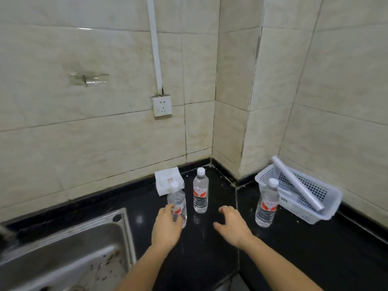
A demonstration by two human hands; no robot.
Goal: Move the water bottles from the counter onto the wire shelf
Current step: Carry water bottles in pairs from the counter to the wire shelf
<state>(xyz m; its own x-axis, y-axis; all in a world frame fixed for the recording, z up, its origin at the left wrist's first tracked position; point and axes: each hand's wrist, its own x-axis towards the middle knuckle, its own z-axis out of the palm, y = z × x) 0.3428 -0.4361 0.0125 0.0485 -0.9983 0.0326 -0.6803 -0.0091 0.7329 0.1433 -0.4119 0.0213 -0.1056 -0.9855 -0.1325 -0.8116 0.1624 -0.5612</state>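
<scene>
A: Seeing three clear plastic water bottles with white caps and red labels, all standing up on the shiny black stone counter [210, 259].

B: Left hand [167, 226] wrapping around the lower part of the left bottle [177, 203], fingers clamped on it. Hiding part of its red label and its bottom edge.

A: Middle bottle [201, 191] standing free, just behind and to the right of the held one. Not touching it.

B: Right hand [232, 224] hovering over the counter, fingers spread apart, holding nothing. Sitting between the middle bottle and the right bottle [267, 203].

A: Right bottle standing just in front of the white plastic basket with holes [315, 208]. Covering a bit of the basket's wall.

B: White rolled-up tube [296, 182] leaning inside that basket, one end sticking out over the rim.

A: White paper packet [162, 177] leaning on the tiled wall behind the left bottle. Small print on it too blurry for reading.

B: Steel sink [63, 248] at the left, cut off by the edge.

A: Wire shelf not showing anywhere.
</scene>
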